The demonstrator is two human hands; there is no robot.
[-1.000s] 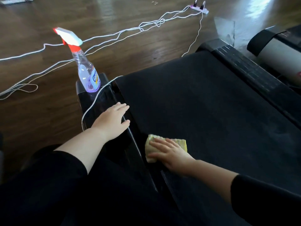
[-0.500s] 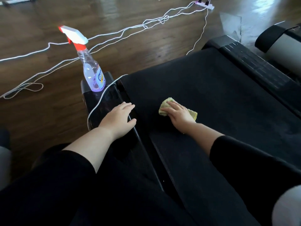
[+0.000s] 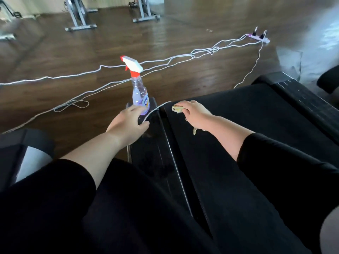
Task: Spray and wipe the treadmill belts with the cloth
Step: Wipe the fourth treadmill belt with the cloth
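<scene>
The black treadmill belt runs from lower centre to the right. My right hand holds a yellow cloth at the belt's far left corner; a scrap of cloth hangs below the wrist. A clear spray bottle with a white and red trigger head stands upright on the end of the glossy black side rail. My left hand lies over that rail with fingers spread, its fingertips right at the bottle's base.
White cables trail across the dark wood floor to a power strip; one cable crosses the rail by my left thumb. Another treadmill edge sits at far right. Grey machine frames stand at the back.
My right hand slid the cloth forward along the belt to its far corner. My left hand moved up the rail to the bottle. The camera tilted up, showing more floor.
</scene>
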